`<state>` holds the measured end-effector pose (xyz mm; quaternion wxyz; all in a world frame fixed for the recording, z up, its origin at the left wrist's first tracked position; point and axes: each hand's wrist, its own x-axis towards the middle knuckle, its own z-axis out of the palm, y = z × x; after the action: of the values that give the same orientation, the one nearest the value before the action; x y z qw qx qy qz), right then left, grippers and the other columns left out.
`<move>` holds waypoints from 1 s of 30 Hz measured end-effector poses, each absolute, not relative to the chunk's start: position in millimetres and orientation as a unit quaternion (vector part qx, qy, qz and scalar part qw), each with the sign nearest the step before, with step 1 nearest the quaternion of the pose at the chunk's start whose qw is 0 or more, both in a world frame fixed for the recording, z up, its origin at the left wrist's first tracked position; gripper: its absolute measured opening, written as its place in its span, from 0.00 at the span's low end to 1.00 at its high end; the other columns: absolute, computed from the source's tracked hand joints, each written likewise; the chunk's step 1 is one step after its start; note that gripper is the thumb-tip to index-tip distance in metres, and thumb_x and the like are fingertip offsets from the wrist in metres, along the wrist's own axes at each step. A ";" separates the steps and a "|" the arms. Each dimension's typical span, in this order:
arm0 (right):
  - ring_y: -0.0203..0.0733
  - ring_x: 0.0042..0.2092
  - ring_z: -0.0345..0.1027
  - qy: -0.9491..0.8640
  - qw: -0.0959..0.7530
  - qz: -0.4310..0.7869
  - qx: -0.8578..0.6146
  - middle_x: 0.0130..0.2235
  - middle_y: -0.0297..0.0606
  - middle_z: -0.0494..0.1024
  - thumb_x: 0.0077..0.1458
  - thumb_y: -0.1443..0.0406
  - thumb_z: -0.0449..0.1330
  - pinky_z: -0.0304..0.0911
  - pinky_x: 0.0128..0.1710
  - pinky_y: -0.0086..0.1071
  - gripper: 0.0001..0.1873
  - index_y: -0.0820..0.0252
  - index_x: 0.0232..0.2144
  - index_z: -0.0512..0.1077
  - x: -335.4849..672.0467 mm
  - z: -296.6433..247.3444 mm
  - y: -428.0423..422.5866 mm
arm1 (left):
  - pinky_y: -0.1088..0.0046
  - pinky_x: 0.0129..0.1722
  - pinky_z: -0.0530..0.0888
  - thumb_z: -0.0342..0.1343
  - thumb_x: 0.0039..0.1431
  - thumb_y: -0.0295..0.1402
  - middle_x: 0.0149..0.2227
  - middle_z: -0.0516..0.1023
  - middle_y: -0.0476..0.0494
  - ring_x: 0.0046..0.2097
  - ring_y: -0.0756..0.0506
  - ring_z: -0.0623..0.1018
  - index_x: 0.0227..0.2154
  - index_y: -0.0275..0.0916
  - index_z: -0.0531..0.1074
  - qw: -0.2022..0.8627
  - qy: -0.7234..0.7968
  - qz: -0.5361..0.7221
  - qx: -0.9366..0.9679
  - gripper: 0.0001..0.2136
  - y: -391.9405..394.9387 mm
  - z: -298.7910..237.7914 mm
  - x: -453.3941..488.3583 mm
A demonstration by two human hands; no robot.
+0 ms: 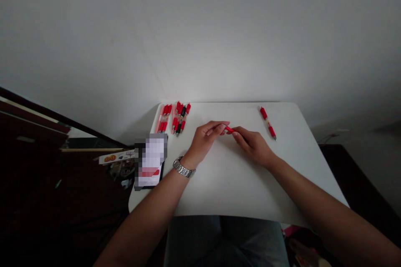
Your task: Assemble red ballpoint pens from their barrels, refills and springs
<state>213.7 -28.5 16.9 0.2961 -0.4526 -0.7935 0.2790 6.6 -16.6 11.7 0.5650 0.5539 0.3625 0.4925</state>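
Note:
Over the middle of the white table (225,192), a red pen (229,129) is pinched between both my hands. My left hand (209,134), with a metal watch (184,167) on its wrist, has its fingers closed on the left end of the pen. The thumb and fingers of my right hand (252,144) grip the pen's right end. Much of the pen is hidden by my fingers. Away to the right, another red pen (267,123) with a clear middle lies by itself on the tabletop.
At the table's back left lie several red pens (165,119) and a second bunch of red and black pens (180,119). A phone with a blurred screen (152,160) lies at the left edge. A wall (225,50) rises behind the table.

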 end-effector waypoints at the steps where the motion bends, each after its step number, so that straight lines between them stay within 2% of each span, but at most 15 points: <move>1: 0.38 0.27 0.67 -0.795 0.296 0.273 -0.455 0.29 0.34 0.76 0.72 0.52 0.46 0.59 0.31 0.31 0.22 0.58 0.47 0.74 214.1 15.9 -28.1 | 0.64 0.53 0.75 0.61 0.65 0.44 0.46 0.83 0.38 0.46 0.45 0.79 0.50 0.39 0.81 0.566 0.362 0.492 0.553 0.17 -16.5 11.8 6.8; 8: 0.39 0.26 0.68 -0.803 0.294 0.219 -0.470 0.28 0.35 0.76 0.71 0.53 0.48 0.57 0.30 0.31 0.19 0.57 0.44 0.73 212.3 16.1 -28.5 | 0.63 0.53 0.75 0.62 0.64 0.44 0.47 0.82 0.39 0.46 0.45 0.79 0.50 0.40 0.81 0.565 0.366 0.494 0.550 0.17 -15.8 8.2 5.7; 15: 0.40 0.29 0.69 -0.807 0.288 0.185 -0.482 0.31 0.38 0.78 0.70 0.53 0.49 0.58 0.32 0.32 0.18 0.58 0.44 0.73 211.3 15.3 -28.4 | 0.63 0.53 0.76 0.62 0.63 0.44 0.46 0.83 0.39 0.45 0.45 0.80 0.48 0.39 0.81 0.561 0.370 0.507 0.540 0.17 -15.8 6.3 6.5; 20: 0.36 0.27 0.62 -0.779 0.308 0.313 -0.447 0.28 0.33 0.72 0.71 0.52 0.49 0.57 0.30 0.31 0.20 0.59 0.44 0.73 210.6 19.9 -29.6 | 0.65 0.51 0.77 0.61 0.64 0.44 0.44 0.83 0.39 0.43 0.46 0.81 0.46 0.38 0.81 0.571 0.354 0.512 0.535 0.15 -17.2 8.7 9.9; 26: 0.34 0.25 0.52 -0.695 0.326 0.485 -0.420 0.25 0.26 0.60 0.70 0.48 0.49 0.52 0.26 0.30 0.24 0.59 0.52 0.71 209.3 19.9 -32.6 | 0.64 0.53 0.77 0.63 0.64 0.43 0.41 0.83 0.40 0.45 0.45 0.82 0.44 0.38 0.81 0.581 0.331 0.525 0.526 0.14 -15.8 7.8 11.6; 30: 0.33 0.24 0.49 -0.657 0.328 0.545 -0.405 0.24 0.25 0.59 0.69 0.46 0.51 0.48 0.23 0.30 0.25 0.59 0.52 0.69 207.8 19.7 -33.5 | 0.63 0.53 0.78 0.62 0.64 0.43 0.42 0.83 0.40 0.44 0.45 0.81 0.44 0.38 0.81 0.588 0.331 0.531 0.512 0.14 -14.6 5.2 11.3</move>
<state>207.8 -33.5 19.7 0.3275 -0.4048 -0.6572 0.5449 11.3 -14.6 5.2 0.5883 0.5122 0.3307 0.5312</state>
